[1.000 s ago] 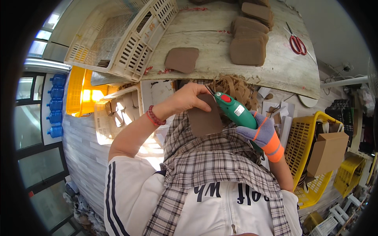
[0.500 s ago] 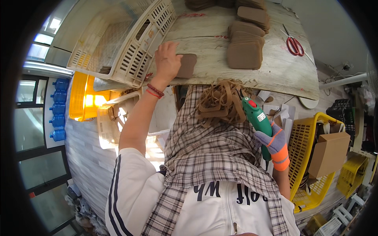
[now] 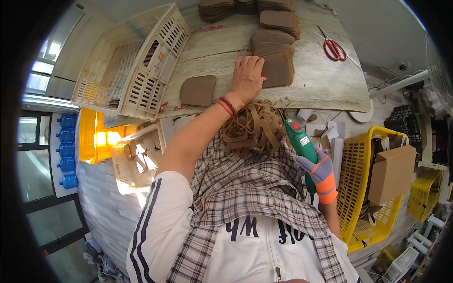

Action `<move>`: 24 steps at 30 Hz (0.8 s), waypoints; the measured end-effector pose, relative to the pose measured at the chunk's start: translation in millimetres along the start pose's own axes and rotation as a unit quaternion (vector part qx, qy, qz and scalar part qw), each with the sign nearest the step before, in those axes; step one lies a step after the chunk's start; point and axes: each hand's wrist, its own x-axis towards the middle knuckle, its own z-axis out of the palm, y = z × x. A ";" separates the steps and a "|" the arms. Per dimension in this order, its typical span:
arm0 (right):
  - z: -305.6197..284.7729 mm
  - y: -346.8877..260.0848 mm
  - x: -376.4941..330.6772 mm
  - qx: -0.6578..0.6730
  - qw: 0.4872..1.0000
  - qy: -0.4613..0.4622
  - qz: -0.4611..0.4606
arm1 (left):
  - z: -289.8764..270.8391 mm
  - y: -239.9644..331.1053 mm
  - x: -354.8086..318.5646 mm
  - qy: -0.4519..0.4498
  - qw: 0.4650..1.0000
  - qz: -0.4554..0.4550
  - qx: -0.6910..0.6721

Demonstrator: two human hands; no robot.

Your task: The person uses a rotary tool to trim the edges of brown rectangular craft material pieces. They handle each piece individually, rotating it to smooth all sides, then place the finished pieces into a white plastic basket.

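Note:
My bare left hand (image 3: 247,78), with beaded and red bracelets, reaches to the near left edge of a fanned stack of brown rounded-corner pads (image 3: 278,66). Its fingers are stretched forward, touching the stack. Whether a pad is pinched under them is hidden. A single brown pad (image 3: 198,90) lies flat on the table left of that hand. My right hand (image 3: 320,172), in a grey and orange glove, is wrapped round a green handheld power cutter (image 3: 298,139) with a red button. The cutter's tip points forward beside a tangle of brown offcut strips (image 3: 255,127) on my lap.
The worn wooden table (image 3: 212,52) carries more pad stacks (image 3: 278,21) at the back and red-handled scissors (image 3: 334,49) at right. A white slotted crate (image 3: 155,66) stands at left. A yellow basket (image 3: 354,188) with a cardboard box (image 3: 392,174) is at my right.
My left hand has moved right, from beside the single pad to the stack. That pad now shows in full. The right hand still holds the cutter, and the view has shifted slightly.

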 end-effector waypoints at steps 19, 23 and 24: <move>45.2 -57.5 29.9 0.003 0.998 -0.033 -0.044 | -84.0 18.4 -55.3 0.288 0.350 -0.412 -0.791; 51.6 -65.6 34.7 0.008 0.997 -0.071 -0.032 | -82.4 24.5 -57.3 0.307 0.331 -0.391 -0.802; 53.0 -67.7 34.3 0.014 0.997 -0.076 -0.026 | -82.4 25.9 -57.4 0.310 0.324 -0.390 -0.804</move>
